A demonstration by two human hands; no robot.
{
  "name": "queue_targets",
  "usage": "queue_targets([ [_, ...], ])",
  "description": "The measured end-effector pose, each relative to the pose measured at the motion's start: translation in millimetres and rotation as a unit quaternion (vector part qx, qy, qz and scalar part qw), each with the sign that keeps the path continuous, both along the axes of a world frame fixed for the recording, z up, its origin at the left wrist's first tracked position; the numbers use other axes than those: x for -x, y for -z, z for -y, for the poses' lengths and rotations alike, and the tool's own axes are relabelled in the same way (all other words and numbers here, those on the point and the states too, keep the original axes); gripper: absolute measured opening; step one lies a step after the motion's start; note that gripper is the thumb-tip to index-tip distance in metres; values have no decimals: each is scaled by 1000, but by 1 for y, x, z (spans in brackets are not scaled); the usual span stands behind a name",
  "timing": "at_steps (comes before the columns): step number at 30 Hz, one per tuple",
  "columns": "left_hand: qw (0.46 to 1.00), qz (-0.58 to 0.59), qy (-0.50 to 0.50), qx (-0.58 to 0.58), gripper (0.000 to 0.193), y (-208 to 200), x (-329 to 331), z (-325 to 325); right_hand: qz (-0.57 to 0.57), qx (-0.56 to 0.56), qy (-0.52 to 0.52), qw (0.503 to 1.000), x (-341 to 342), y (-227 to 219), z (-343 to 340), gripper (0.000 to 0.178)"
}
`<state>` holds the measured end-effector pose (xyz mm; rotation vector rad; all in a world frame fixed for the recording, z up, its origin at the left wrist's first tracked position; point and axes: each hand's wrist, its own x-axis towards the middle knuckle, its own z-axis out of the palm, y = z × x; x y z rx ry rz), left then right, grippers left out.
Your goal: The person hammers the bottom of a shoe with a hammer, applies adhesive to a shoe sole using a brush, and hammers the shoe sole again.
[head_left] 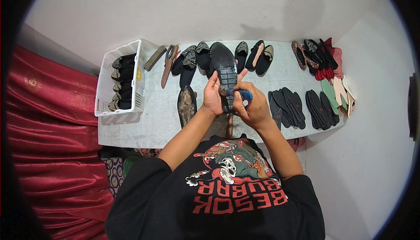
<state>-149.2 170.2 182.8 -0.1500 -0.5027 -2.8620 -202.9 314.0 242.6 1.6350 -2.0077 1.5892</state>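
Held up over the middle of the table is a black shoe sole, with a grid of square hollows on its lower half. My left hand grips it along the left edge, fingers partly hidden behind it. In my right hand is a small brush with a blue handle, pinched between thumb and fingers. Its tip lies against the gridded part of the sole. To the left of my left hand a black shoe rests with its mottled brown underside up.
Several black patterned flats line the table's back. At left stand a white plastic basket of shoes, a dark block and a knife. Black soles, green insoles and more shoes lie at right.
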Motion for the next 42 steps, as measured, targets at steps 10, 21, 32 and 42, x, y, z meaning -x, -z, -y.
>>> queue_targets([
  [10,997,-39,-18,-62,58,4,2,14,10,-43,-15,999,-13,-10,-18,17],
  [21,995,-36,-32,-88,56,7,0,21,1,-31,78,996,17,-17,-22,9],
  [32,992,-33,-63,-106,55,12,-16,33,237,-117,182,947,95,180,7,26],
  [42,991,3,-103,-90,56,21,-24,31,190,-214,215,934,93,242,8,29],
])
